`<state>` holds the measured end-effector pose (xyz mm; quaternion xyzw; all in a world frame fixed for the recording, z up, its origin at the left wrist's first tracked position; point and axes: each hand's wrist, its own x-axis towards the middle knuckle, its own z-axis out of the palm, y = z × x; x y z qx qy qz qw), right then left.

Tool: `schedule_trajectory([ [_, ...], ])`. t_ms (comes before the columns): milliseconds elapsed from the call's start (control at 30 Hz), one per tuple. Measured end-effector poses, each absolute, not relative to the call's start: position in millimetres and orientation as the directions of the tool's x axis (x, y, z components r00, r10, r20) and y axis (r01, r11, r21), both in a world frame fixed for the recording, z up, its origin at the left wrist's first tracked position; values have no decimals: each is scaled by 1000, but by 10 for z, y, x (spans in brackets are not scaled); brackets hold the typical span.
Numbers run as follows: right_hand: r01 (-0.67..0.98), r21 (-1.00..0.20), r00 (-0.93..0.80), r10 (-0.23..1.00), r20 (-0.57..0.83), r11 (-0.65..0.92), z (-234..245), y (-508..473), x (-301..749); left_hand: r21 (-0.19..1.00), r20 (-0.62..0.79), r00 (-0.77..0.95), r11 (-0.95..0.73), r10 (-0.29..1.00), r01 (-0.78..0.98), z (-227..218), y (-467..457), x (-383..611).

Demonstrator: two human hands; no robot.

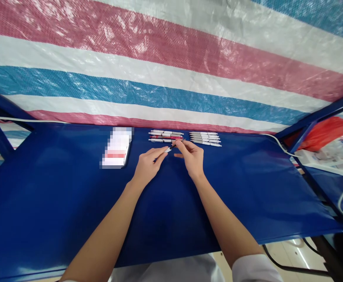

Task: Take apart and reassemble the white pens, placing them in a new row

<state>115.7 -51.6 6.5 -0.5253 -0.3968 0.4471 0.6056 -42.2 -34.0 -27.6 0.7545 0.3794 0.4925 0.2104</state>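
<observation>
Both my hands meet over the middle of the blue table, around one pen (169, 149) with a white barrel and a dark section. My left hand (150, 164) pinches the white barrel. The fingers of my right hand (191, 154) close on the dark end. Just beyond them lies a group of pens (164, 133), white and grey with a red one among them. Right of that group, several white and grey pens (205, 138) lie side by side. My right hand partly covers the ends of the nearer pens.
A blurred-out white block (117, 149) with a red band stands left of the pens. Striped plastic sheeting (171, 86) hangs behind the blue table (71, 203). At the right are a white power strip (324, 161), a cable (280, 144) and a red plastic bag (327, 131).
</observation>
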Motion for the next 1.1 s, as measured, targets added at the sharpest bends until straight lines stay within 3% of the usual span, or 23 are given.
schedule_trajectory([
  [200,-47,-996,197,977,-85,-77,25,-421,1383,813,427,151,-452,891,366,-229,-319,-466],
  [267,55,-998,196,980,-9,-20,-24,-382,1468,848,377,125,-396,918,351,-215,-309,-485],
  [333,285,-953,159,975,153,103,-61,-346,1546,868,348,113,-365,931,336,-206,-297,-503],
  [433,673,-690,5,931,365,267,-76,-294,1633,886,317,109,-335,942,321,-193,-286,-516],
  [533,841,-392,-201,888,413,372,-70,-232,1682,891,290,106,-309,951,333,-173,-282,-513],
  [667,883,-190,-353,875,332,429,-76,-160,1721,895,267,86,-280,960,348,-152,-279,-494],
  [900,910,-51,-385,884,265,411,-28,-147,1714,903,244,84,-258,966,344,-167,-279,-479],
  [1100,913,-7,-400,900,171,408,89,-142,1684,903,248,91,-264,965,340,-182,-275,-470],
])
